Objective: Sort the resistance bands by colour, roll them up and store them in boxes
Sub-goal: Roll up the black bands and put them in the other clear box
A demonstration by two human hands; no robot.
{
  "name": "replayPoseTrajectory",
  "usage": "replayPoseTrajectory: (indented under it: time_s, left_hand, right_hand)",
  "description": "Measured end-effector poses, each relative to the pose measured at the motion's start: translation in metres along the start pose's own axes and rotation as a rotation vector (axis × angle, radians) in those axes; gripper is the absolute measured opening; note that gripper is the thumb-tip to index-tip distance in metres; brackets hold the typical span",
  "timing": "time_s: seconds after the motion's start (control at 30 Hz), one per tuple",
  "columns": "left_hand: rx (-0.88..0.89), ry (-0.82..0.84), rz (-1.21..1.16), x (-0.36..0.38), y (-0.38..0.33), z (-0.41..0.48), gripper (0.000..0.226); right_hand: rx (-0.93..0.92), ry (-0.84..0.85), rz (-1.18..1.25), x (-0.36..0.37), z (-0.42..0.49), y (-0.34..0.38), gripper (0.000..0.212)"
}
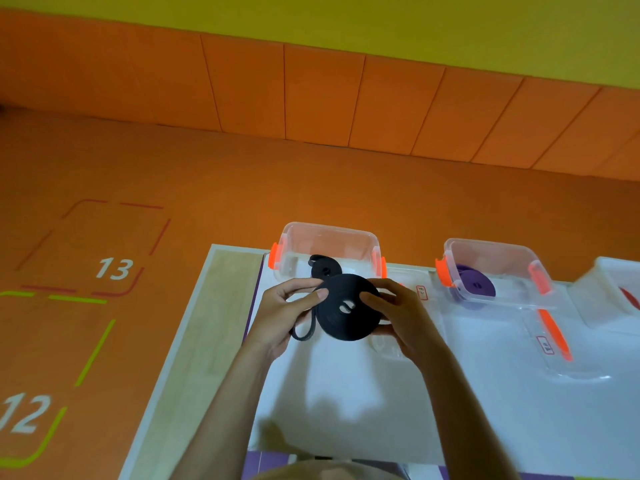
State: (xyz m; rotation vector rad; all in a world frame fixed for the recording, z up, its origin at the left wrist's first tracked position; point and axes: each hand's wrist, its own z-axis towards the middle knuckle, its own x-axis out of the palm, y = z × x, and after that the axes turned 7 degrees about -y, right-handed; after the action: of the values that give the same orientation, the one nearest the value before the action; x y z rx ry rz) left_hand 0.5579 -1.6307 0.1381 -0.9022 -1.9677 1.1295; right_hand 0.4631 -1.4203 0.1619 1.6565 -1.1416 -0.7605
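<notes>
A black resistance band (346, 308) is wound into a flat coil and held above the white table top (363, 393). My left hand (284, 313) grips its left edge, thumb on the face, with a loose loop of band hanging below. My right hand (398, 313) grips the right edge. Just behind stands a clear box with orange clips (294, 237), holding another rolled black band (323, 268). A second clear box (519, 254) to the right holds rolled purple bands (476, 284).
A third clear box (602, 292) at the far right edge shows something red inside. Clear lids with orange clips (554, 337) lie flat in front of the boxes. Orange floor with numbered squares 12 and 13 (114, 268) lies left of the table.
</notes>
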Motion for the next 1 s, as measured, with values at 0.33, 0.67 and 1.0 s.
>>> replayPoseTrajectory:
  time_s: [0.33,0.67,1.0]
  left_hand:
    - [-0.055,-0.056,-0.164,0.000,0.020,0.012,0.024]
    - [0.013,-0.409,-0.213,0.022,0.025,0.055,0.016]
    - [0.013,-0.472,-0.076,0.040,0.025,0.126,0.014]
  right_hand:
    - [-0.050,-0.157,0.117,0.010,0.017,-0.018,0.031]
    - [-0.036,-0.185,0.111,0.026,0.050,-0.029,0.028]
    - [0.121,-0.284,0.333,0.037,0.125,-0.037,0.034]
